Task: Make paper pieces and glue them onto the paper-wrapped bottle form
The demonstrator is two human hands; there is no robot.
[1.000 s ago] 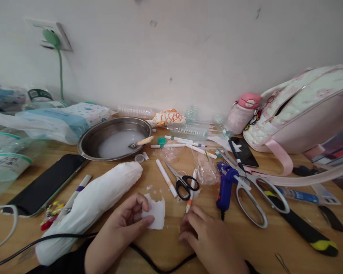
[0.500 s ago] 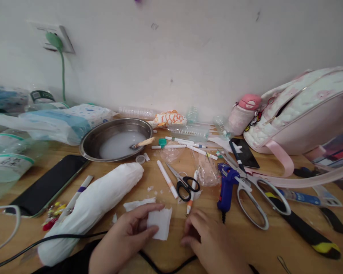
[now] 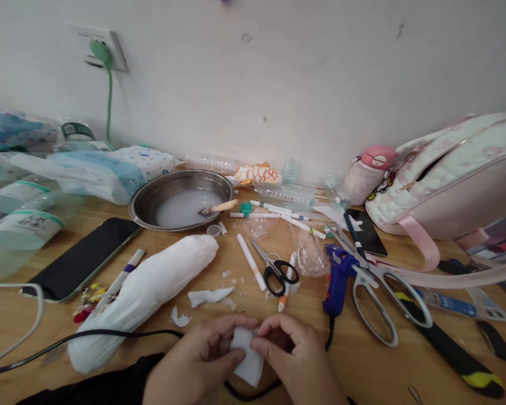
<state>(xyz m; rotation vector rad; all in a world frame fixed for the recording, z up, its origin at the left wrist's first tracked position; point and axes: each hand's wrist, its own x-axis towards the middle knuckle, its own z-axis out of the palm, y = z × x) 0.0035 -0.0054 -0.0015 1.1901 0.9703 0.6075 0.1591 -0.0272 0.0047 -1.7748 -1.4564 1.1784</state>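
A small white piece of paper point(image 3: 248, 363) is pinched between my two hands near the table's front edge. My left hand point(image 3: 206, 354) grips its left side with thumb and fingers. On its upper right edge, the thumb and fingertips of my right hand point(image 3: 293, 351) are closed. Torn white scraps point(image 3: 211, 296) lie just beyond my left hand. To the left rests a long white paper-wrapped shape point(image 3: 152, 292). Black-handled scissors point(image 3: 280, 275) and an orange-banded white marker point(image 3: 252, 263) lie beyond my hands.
A metal bowl point(image 3: 137, 211) of cloudy liquid holds a brush point(image 3: 221, 207). At right lie a blue glue gun point(image 3: 337, 281), large shears point(image 3: 375, 306) and a backpack point(image 3: 455, 174). A phone point(image 3: 84, 256) and plastic bottles point(image 3: 25, 225) are left. A black cord point(image 3: 109, 333) crosses the front.
My right hand has moved left and taken hold of the paper, which was in my left hand alone. The paper has shifted slightly down, and the view has turned a little left.
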